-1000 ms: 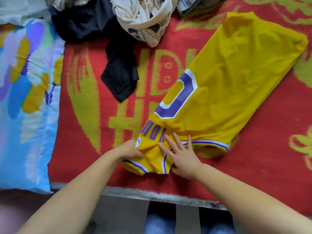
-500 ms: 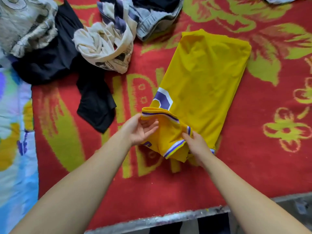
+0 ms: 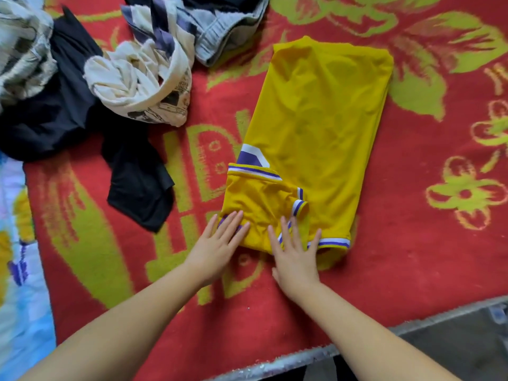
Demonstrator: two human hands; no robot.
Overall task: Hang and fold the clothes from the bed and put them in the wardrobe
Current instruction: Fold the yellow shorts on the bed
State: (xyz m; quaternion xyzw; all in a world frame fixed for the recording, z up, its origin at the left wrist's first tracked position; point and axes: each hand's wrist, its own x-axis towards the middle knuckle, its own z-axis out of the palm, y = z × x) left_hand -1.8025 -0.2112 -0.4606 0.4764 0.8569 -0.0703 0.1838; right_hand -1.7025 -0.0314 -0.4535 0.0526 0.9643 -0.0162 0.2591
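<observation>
A yellow jersey [image 3: 319, 127] with purple and white trim lies folded lengthwise on the red bed blanket [image 3: 412, 257]. Its near shoulder part is folded back over the body. My left hand [image 3: 217, 246] lies flat with straight fingers on the jersey's near left corner. My right hand [image 3: 295, 251] presses flat on the near edge beside it, fingers spread. Neither hand grips the cloth.
A black garment [image 3: 82, 127], a crumpled cream printed shirt [image 3: 143, 86] and a grey knit piece [image 3: 220, 31] are piled at the far left of the bed. A blue patterned pillow [image 3: 16, 270] lies at the left edge. The bed's metal edge [image 3: 302, 358] runs along the bottom.
Both hands lifted the jersey's near shoulder end, folded it back over the body, and now lie flat on the fold. The view shifted further over the bed.
</observation>
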